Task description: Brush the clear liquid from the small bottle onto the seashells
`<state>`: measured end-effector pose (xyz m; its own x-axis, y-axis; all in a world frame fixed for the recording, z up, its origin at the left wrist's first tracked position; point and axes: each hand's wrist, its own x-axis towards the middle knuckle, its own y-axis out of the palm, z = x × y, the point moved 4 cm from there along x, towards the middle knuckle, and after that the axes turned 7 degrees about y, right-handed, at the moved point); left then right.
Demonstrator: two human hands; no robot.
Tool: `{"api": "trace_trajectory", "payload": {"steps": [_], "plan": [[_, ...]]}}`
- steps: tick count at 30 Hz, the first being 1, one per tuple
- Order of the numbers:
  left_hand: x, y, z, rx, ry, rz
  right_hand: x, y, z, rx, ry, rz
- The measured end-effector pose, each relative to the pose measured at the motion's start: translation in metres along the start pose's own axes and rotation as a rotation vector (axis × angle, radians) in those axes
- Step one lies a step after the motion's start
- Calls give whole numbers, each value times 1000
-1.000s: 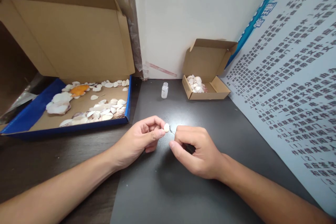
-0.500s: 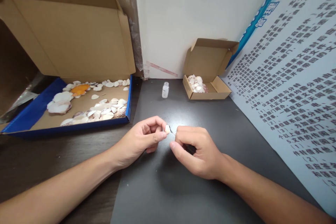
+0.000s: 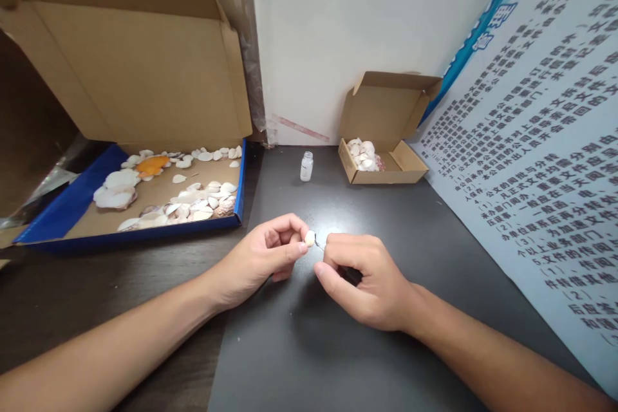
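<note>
Between the thumb and fingers of my left hand is a small whitish seashell, held above the dark tabletop. A thin strand, dark near the shell and paler toward the fingers, runs from the shell's right edge to my right hand. My right hand is closed, its fingers curled around the strand's other end. Those fingers hide that end, and whether the strand is a thread or a fine tool I cannot tell. Behind both hands a small clear bottle with whitish contents stands upright and uncapped.
At the left lies an open cardboard box with a blue rim, holding many white shells and an orange one. A smaller open box with shells stands back right. A printed sheet leans along the right side.
The whole view has shifted slightly, so things appear a little further right. Both hands keep nearly the same pose, and the shell shows a bit more of its face.
</note>
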<state>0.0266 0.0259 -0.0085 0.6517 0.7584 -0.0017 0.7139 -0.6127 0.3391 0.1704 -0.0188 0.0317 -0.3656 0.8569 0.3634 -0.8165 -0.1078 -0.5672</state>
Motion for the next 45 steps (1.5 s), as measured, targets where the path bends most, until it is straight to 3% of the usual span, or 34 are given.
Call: {"api": "trace_trajectory", "payload": {"steps": [45], "plan": [[-1,-1,2,16,-40,-1,0,1,-2,-21,6,19]]}}
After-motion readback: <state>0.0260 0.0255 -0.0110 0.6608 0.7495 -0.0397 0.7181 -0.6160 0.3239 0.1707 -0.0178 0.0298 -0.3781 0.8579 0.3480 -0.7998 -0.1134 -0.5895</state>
